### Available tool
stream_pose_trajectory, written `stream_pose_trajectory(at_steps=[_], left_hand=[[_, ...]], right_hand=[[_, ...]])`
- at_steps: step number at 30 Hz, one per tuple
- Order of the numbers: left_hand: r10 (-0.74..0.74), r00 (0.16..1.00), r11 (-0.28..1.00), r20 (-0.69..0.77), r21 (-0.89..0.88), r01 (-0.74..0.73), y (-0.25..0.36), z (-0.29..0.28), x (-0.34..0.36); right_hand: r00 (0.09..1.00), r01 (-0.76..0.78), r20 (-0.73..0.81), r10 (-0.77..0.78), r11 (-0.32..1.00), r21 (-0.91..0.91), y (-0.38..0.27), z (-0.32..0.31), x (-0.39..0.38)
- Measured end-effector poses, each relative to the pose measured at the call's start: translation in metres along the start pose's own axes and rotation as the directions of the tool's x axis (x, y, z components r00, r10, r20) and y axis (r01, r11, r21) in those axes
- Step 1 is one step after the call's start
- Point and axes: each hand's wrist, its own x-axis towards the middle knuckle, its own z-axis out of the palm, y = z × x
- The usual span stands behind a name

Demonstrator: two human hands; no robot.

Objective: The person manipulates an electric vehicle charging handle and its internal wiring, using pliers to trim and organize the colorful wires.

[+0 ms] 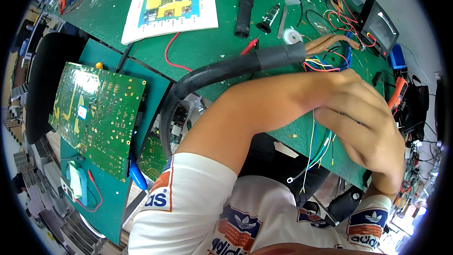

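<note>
A thick black cable (pixel 222 68) arches over my left arm, its cut end showing brown conductors (pixel 325 41) and thin coloured wires. My left hand (pixel 337 84) reaches across to the right, its fingers hidden where it meets my other hand. Coming up from the lower right, my right hand (pixel 370 125) is bent over with its fingers curled around the wire bundle. Below the fingers hang blue, green and white wires (pixel 325 146), and one ends in a ring terminal (pixel 290 180). The grip point itself is covered by the hands.
A printed sheet (pixel 172 26), a black flashlight (pixel 245 7) and a red probe (pixel 250 46) lie on the green bench. At the right stand a black-framed screen (pixel 379 26) and an orange meter (pixel 398 93). A large green circuit board (pixel 96 118) rests at the left near a black chair (pixel 45 89).
</note>
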Motion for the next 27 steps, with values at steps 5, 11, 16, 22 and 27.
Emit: stream_pose_trajectory(at_steps=[5,11,16,22,27], left_hand=[[0.125,0.927,0.991,-0.355,0.097,-0.096,-0.020,0.039,0.011],[0.190,0.821,0.973,-0.538,-0.007,-0.229,-0.009,0.043,0.026],[0.192,0.782,0.981,-0.593,0.111,-0.157,-0.007,0.033,0.016],[0.199,0.863,0.974,-0.464,0.193,-0.120,-0.007,0.036,0.021],[0.087,0.964,0.985,-0.250,0.163,-0.047,-0.010,0.038,0.027]], right_hand=[[0.975,0.181,-0.137,-0.174,0.982,0.044,0.058,0.027,0.079],[0.622,-0.430,0.763,0.174,0.891,0.147,0.116,0.065,0.154],[0.502,-0.423,0.865,0.015,0.876,0.231,0.113,0.089,0.161],[0.676,-0.190,0.736,-0.019,0.961,0.199,0.117,0.100,0.146],[0.728,-0.044,0.684,-0.052,0.991,0.123,0.117,0.092,0.142]])
